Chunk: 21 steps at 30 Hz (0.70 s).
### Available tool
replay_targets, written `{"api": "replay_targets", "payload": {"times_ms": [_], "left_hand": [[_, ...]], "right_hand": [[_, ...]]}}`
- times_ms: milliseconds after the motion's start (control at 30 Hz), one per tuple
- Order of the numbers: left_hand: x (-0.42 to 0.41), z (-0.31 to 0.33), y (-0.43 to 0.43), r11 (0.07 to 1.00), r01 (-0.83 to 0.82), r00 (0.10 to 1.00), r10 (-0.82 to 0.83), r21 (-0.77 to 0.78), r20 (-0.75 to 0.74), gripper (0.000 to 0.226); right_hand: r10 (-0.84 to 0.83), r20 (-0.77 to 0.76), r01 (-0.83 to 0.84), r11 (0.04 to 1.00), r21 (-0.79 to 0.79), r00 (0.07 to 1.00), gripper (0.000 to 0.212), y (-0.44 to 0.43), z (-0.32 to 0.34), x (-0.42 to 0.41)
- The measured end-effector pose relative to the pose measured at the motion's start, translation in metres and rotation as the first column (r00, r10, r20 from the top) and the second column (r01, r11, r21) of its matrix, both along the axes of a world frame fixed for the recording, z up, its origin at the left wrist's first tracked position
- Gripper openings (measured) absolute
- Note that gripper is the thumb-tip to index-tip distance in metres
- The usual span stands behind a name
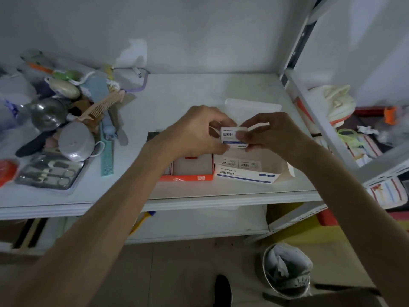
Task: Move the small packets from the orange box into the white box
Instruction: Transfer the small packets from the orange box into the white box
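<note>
Both my hands hold small white packets with blue print (230,136) above the shelf. My left hand (199,129) pinches them from the left and my right hand (270,134) from the right; how many packets they hold is hard to tell. Below, the orange box (188,178) lies open at the shelf's front edge, its inside partly hidden by my left forearm. Right beside it stands the open white box (245,175) with blue lettering, and two more packets (241,164) lie flat inside it.
A white lid or tray (252,105) lies behind my hands. Clutter fills the shelf's left side: a manicure kit (48,173), combs (104,107), a metal bowl (48,114). A shelf post (318,111) rises on the right. A bin (287,269) stands on the floor.
</note>
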<state>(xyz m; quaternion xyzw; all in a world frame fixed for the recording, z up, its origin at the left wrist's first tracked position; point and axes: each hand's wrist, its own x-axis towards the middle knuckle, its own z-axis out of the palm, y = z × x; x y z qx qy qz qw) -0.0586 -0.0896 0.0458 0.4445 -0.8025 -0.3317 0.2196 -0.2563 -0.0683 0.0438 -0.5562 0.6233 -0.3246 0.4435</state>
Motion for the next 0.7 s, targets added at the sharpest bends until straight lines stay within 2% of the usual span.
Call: {"api": "replay_targets", "payload": {"times_ms": [67, 133, 200, 267, 367, 467, 600, 700], "left_hand": [[0.012, -0.008, -0.003, 0.999, -0.047, 0.999, 0.048, 0.025, -0.007, 0.051], [0.032, -0.02, -0.009, 0.984, -0.176, 0.984, 0.176, -0.01, 0.025, 0.044], [0.054, -0.032, -0.013, 0.951, -0.302, 0.946, 0.307, -0.059, 0.106, 0.035], [0.069, -0.04, -0.015, 0.92, -0.39, 0.901, 0.389, -0.036, 0.191, 0.028], [0.079, -0.043, -0.016, 0.903, -0.428, 0.877, 0.411, 0.019, 0.248, 0.023], [0.082, -0.039, -0.02, 0.91, -0.412, 0.87, 0.378, 0.046, 0.316, 0.039], [0.082, -0.037, -0.022, 0.931, -0.361, 0.874, 0.315, 0.059, 0.37, 0.061], [0.078, -0.042, -0.023, 0.934, -0.347, 0.886, 0.297, 0.085, 0.357, 0.052]], "right_hand": [[-0.091, -0.05, 0.091, 0.996, 0.0, 0.995, 0.032, 0.001, -0.003, -0.003], [-0.179, -0.182, 0.179, 0.984, -0.016, 0.967, 0.028, 0.001, -0.009, -0.006], [-0.222, -0.252, 0.225, 0.974, -0.014, 0.942, 0.027, 0.003, -0.018, -0.005], [-0.254, -0.27, 0.257, 0.966, -0.022, 0.929, 0.027, 0.002, -0.026, -0.001], [-0.306, -0.229, 0.316, 0.949, 0.005, 0.924, 0.025, -0.001, -0.035, 0.011], [-0.352, -0.202, 0.356, 0.934, -0.013, 0.914, 0.026, 0.0, -0.042, 0.023], [-0.327, -0.324, 0.322, 0.944, -0.071, 0.887, 0.021, 0.004, -0.045, 0.03], [-0.248, -0.42, 0.245, 0.967, -0.063, 0.873, 0.022, 0.006, -0.042, 0.032]]}}
